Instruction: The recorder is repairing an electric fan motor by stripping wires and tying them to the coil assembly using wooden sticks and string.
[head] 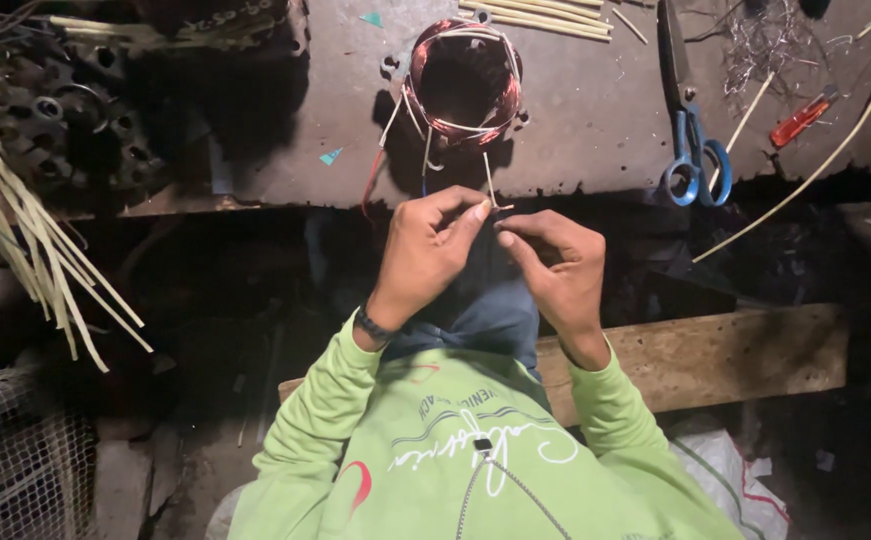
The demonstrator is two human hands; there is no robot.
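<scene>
On the far left a bundle of pale sticks point(26, 250) leans out over the dark floor, and behind it a black toothed metal part point(61, 120) lies on the bench point(596, 120). Near the middle of the bench sits the copper coil point(463, 82), already wound into a full ring and bound in places, so the winding looks done; several loose wire ends hang from its near side and appear still unfinished. The left hand point(421, 255) pinches the tip of one thin wire end point(491, 185) between thumb and forefinger. The right hand point(556, 265) meets it just beside, fingertips closed on the same tip; the hands are close together, just in front of the bench edge. Right of the coil lie blue-handled scissors point(691, 150), then a red-handled screwdriver point(801, 120). A long pale tube point(836, 150) crosses the bench's right end. Nothing blocks the hands, though the other dangling ends hang close.
</scene>
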